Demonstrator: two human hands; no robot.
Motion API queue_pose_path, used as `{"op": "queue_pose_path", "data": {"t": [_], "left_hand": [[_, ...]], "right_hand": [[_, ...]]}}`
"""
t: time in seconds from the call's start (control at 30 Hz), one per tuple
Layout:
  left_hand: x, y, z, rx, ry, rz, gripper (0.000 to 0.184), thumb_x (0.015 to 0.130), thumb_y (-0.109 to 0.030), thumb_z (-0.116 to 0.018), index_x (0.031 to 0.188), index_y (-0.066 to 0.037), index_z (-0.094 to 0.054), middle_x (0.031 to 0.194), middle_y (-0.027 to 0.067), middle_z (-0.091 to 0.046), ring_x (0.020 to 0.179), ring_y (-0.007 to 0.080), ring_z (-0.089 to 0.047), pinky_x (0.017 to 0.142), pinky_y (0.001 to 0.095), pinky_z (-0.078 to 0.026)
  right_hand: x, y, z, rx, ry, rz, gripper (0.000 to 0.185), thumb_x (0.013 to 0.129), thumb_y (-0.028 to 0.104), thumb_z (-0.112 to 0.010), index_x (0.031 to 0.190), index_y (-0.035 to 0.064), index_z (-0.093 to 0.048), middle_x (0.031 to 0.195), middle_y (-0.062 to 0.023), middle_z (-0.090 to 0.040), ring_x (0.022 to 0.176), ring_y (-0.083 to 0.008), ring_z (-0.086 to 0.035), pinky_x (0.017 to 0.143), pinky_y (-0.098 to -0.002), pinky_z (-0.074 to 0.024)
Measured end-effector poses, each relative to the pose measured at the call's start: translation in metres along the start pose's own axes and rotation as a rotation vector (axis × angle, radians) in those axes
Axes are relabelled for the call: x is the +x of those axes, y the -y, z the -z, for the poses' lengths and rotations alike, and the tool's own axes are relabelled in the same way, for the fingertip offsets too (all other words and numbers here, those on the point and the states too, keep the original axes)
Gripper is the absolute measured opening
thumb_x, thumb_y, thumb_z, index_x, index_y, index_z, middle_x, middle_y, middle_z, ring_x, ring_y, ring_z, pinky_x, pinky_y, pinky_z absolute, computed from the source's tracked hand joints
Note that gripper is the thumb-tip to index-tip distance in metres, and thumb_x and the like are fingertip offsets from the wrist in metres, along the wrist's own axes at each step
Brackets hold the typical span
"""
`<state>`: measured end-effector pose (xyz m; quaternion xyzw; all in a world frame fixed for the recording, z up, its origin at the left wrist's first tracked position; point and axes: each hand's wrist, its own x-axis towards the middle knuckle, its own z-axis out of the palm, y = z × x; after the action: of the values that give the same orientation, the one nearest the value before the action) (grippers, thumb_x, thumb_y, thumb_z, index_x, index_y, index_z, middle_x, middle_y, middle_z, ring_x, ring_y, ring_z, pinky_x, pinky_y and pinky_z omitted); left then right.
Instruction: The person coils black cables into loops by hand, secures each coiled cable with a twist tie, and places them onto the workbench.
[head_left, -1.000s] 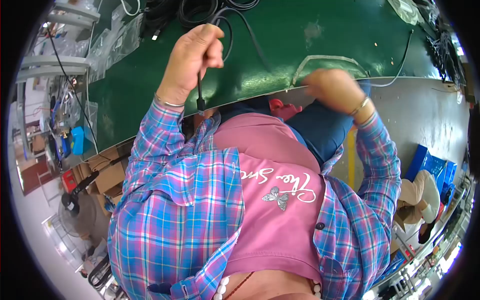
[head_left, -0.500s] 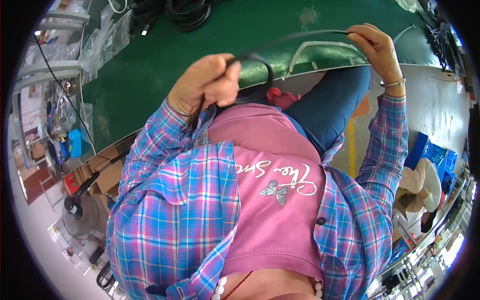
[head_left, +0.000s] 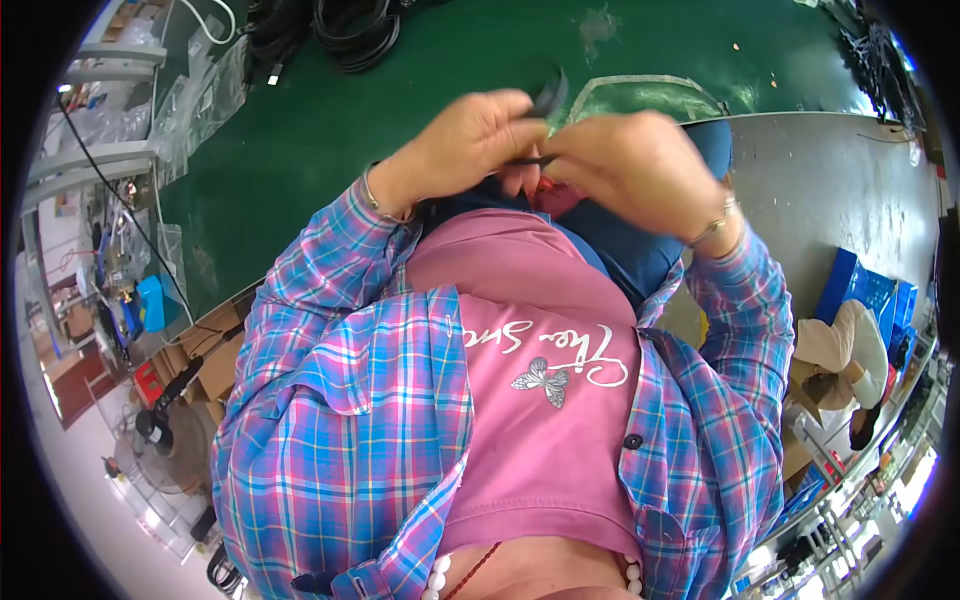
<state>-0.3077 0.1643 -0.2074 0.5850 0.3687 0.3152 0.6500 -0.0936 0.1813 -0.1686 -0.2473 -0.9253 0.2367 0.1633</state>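
Observation:
My left hand [head_left: 470,145] is closed on a black cable [head_left: 549,92], with its thumb and fingers pinched together over the front edge of the green table. Close beside it, nearly touching, my right hand [head_left: 635,175] is also closed on the cable and partly blurred by motion. A short dark stretch of cable runs between the two hands, and a blurred loop rises above them. The cable's ends cannot be made out.
Coiled black cables [head_left: 355,30] and clear plastic bags [head_left: 205,100] lie on the green table [head_left: 300,140] at the upper left. More black cables [head_left: 885,70] are at the far right. A co-worker [head_left: 850,355] is near blue bins [head_left: 865,290] at the right.
My right hand first swung out to the right with the cable stretched from it, then came back in beside my left hand. My left hand has moved right, and the cable is now gathered between them.

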Motion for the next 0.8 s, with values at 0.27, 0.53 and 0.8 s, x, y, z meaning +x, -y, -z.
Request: {"op": "queue_pose_path", "data": {"t": [0.27, 0.53, 0.8], "left_hand": [[-0.034, 0.006, 0.029, -0.411, 0.377, 0.250, 0.039, 0.090, -0.036, -0.059, 0.082, 0.001, -0.052, 0.050, -0.0038, -0.040, 0.039, 0.0013, -0.028, 0.037, 0.0205, -0.019], [-0.027, 0.003, 0.051, -0.817, -0.146, -0.037, 0.035, 0.096, -0.034, -0.050, 0.097, 0.001, -0.055, 0.056, -0.0049, -0.034, 0.047, 0.0044, -0.033, 0.048, 0.0206, -0.031], [0.022, -0.004, -0.001, 0.129, -0.024, -0.004, 0.024, 0.095, -0.023, -0.053, 0.095, 0.001, -0.058, 0.076, 0.0062, -0.064, 0.067, 0.0112, -0.060, 0.065, 0.0235, -0.048]], "right_hand": [[-0.090, -0.099, 0.057, 0.191, -0.209, -0.513, 0.020, 0.086, 0.014, -0.064, 0.096, -0.0037, -0.065, 0.083, -0.0061, -0.065, 0.074, -0.0115, -0.057, 0.069, -0.0250, -0.0469], [-0.126, -0.130, 0.016, -0.388, -0.297, -0.652, 0.025, 0.085, 0.032, -0.061, 0.092, 0.0090, -0.068, 0.088, -0.0128, -0.066, 0.080, -0.0310, -0.063, 0.069, -0.0388, -0.0494], [-0.042, -0.018, -0.014, -0.102, -0.143, 0.046, 0.014, 0.076, 0.024, -0.068, 0.077, 0.0122, -0.060, 0.068, -0.0064, -0.056, 0.064, -0.0264, -0.059, 0.054, -0.0364, -0.0474]]}}
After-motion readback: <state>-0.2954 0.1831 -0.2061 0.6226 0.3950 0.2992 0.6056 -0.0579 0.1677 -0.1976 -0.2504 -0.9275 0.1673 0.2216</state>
